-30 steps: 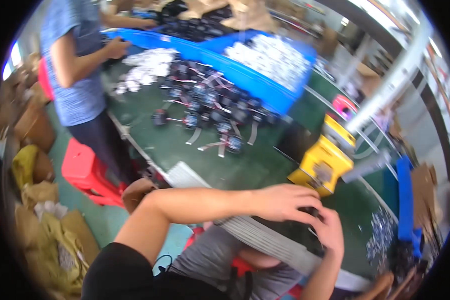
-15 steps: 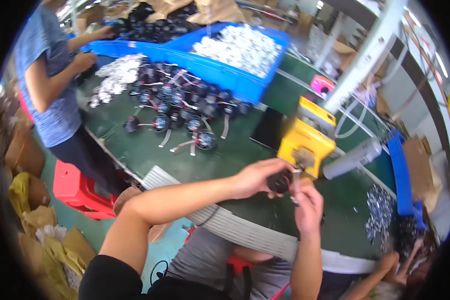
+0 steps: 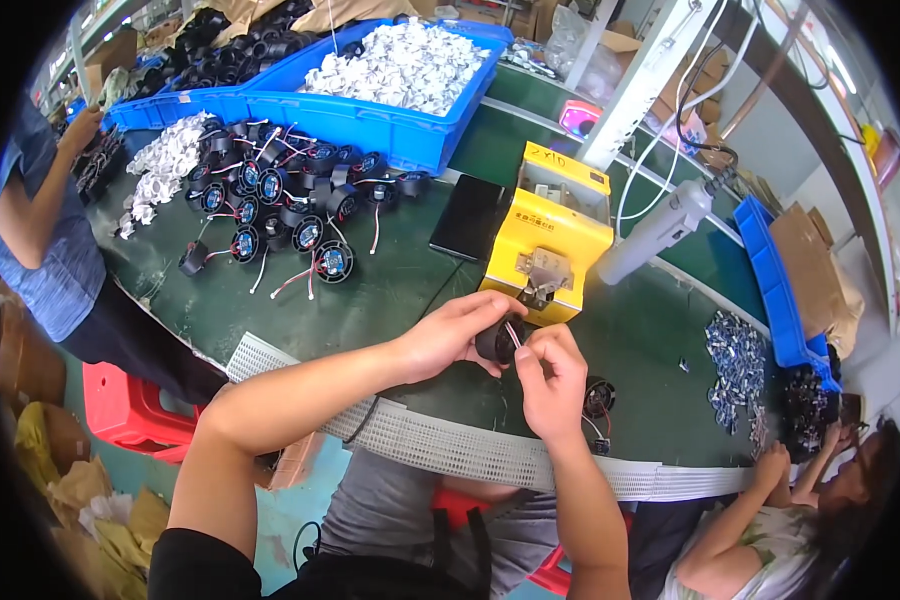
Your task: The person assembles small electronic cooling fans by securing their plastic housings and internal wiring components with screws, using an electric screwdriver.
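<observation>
My left hand (image 3: 448, 335) grips a small round black fan-like part (image 3: 492, 343) between thumb and fingers, just in front of the yellow bench machine (image 3: 526, 228). Thin wires (image 3: 514, 331) come out of its side facing my right hand. With thumb and forefinger, my right hand (image 3: 555, 385) pinches close against these wires; the wire ends are hidden by the fingers. The machine's metal working head (image 3: 547, 273) sits just beyond both hands and touches neither. Beside my right wrist, another round black part (image 3: 598, 399) with a wire and connector lies on the green table.
Many wired black parts (image 3: 270, 188) are heaped at left, near white pieces (image 3: 170, 160). Behind stands a blue bin (image 3: 400, 142) of white pieces. A black tablet-like slab (image 3: 467, 217), a grey cylinder (image 3: 658, 232) and small metallic pieces (image 3: 735, 365) lie about. People work at both sides.
The view has shifted, bringing the table part by my right wrist and the right-hand person into clearer sight. My hands have drawn slightly back from the machine head, still holding the part and its wires.
</observation>
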The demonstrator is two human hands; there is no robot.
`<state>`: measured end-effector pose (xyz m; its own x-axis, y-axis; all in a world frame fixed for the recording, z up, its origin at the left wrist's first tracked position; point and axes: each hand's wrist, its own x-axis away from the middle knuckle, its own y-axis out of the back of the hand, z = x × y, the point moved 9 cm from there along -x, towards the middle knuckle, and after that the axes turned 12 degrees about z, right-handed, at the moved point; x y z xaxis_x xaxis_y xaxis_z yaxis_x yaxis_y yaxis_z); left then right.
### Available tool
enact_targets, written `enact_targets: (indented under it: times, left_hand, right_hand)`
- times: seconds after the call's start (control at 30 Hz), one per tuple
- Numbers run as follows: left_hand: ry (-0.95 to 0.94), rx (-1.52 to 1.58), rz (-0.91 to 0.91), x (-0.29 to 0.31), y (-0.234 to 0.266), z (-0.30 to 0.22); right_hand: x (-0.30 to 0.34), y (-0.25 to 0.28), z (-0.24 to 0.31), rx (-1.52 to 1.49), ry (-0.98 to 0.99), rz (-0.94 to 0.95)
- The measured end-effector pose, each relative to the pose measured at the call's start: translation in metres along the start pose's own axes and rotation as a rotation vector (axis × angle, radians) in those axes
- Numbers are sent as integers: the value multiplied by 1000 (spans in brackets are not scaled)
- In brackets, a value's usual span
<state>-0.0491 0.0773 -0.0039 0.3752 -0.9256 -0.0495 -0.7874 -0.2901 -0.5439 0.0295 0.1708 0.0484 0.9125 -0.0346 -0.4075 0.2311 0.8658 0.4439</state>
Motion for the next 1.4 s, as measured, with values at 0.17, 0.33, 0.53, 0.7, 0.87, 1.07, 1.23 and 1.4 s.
enact_targets:
  times: [0.17,0.33,0.53,0.7,0.87,1.07,1.23,1.4]
  left_hand:
    - [-24,-19,1,0,-4,-3]
    - [-93,82,-40,6,4,-15]
    - [-172,6,-2,7,-5,-16]
    - [-204,69,104,4,-16,-11]
    - [-210,97,188,3,-24,-6]
    - [-236,32,211,5,-35,-8]
    - [-124,-416,163,2,-27,-10]
    - [41,-428,44,0,1,4]
  right_hand:
    - [2,9,-9,-218,-156,-159]
    - [1,26,47,484,253,-201]
    - [9,18,-14,-408,-182,-141]
    - [1,4,-7,-479,-62,-92]
    - [6,5,-10,-212,-77,-105]
    - [2,13,16,71,87,-238]
    - [5,11,-30,-316,-143,-120]
    - [-1,70,3,199,20,-590]
